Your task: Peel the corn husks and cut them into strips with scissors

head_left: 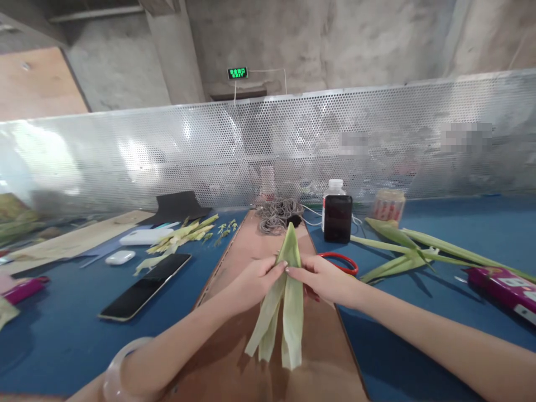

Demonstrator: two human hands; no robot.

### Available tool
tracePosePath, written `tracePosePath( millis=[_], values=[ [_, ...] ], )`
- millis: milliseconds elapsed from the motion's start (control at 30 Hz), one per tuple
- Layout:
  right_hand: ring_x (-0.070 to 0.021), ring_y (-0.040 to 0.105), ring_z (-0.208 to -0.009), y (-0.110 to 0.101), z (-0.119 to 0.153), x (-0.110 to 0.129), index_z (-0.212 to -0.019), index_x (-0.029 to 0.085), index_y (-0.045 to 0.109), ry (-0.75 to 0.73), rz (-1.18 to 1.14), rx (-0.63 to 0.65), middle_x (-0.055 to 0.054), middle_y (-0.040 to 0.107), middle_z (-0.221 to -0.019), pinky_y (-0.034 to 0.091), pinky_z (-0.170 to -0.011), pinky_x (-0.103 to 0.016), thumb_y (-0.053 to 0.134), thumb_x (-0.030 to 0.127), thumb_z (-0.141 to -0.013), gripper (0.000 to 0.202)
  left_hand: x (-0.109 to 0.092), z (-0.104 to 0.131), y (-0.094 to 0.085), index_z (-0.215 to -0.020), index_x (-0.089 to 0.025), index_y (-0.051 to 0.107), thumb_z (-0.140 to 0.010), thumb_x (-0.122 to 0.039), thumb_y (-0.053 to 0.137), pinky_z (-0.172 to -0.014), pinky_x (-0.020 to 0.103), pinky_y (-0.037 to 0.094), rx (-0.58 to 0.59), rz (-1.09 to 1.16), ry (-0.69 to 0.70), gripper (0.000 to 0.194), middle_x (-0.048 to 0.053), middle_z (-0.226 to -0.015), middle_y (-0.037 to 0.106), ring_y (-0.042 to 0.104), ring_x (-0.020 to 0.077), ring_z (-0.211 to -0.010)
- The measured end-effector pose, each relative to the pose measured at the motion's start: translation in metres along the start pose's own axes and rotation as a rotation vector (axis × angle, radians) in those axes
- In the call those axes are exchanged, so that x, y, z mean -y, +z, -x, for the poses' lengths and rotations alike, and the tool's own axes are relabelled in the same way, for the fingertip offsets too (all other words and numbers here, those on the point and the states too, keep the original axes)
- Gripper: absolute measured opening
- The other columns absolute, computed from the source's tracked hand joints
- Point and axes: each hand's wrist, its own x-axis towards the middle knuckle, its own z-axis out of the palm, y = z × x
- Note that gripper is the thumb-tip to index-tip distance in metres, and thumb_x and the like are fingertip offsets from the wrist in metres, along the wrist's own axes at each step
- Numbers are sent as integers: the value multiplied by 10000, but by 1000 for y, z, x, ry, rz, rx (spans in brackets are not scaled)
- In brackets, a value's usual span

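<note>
Both of my hands pinch a folded pale green leaf strip, which looks like corn husk, above a brown board. Its pointed tip aims away from me, and several loose ends hang toward me. My left hand grips the fold from the left, thumb pressed on its front. From the other side my right hand closes on it, the two thumbs almost meeting. Fingers behind the husk are partly hidden. Just beyond my right hand lie the red handles of scissors; their blades are out of sight.
A tangle of grey cord lies at the board's far end. On the right are a black device, a white bottle, more husk leaves and a purple packet. A phone and earbud case lie left.
</note>
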Motion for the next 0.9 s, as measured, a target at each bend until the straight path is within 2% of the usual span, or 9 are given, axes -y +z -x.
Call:
tracePosePath(
  millis=[133,267,500,733,900],
  values=[
    [-59,390,-372,-2,-2,-3,-716,159,516,3,10,33,29,507,-513,305,-357,-180,459,431,-803,291,-1,2,0,-800,-145,539,-854,-403,280,-660,267,399,7,-75,33,369,51,-805,622,549,191,-752],
    [-58,433,-385,-5,-2,-2,-713,135,533,-5,-83,93,8,540,-539,308,-360,-171,470,391,-803,278,-4,3,-1,-745,-158,518,-863,-378,266,-626,246,386,14,-128,61,355,30,-751,609,539,164,-689],
    [-58,493,-413,-9,-1,0,-728,122,544,33,-135,143,6,555,-537,331,-363,-147,504,371,-787,258,-8,3,-4,-691,-161,499,-854,-411,266,-593,238,362,26,-249,13,379,18,-713,581,506,155,-661],
    [-25,359,-350,-19,2,2,-580,162,421,36,-63,76,77,393,-461,287,-345,-153,546,387,-752,310,-2,4,-10,-780,-164,542,-838,-468,279,-544,238,331,4,-194,-22,407,-4,-649,533,451,137,-589],
    [-46,390,-365,-14,2,4,-731,150,528,-7,37,90,54,464,-489,284,-340,-164,479,415,-795,277,-4,4,-5,-787,-155,560,-833,-456,305,-589,241,364,57,-114,-43,397,16,-748,580,494,154,-671]
  ],
)
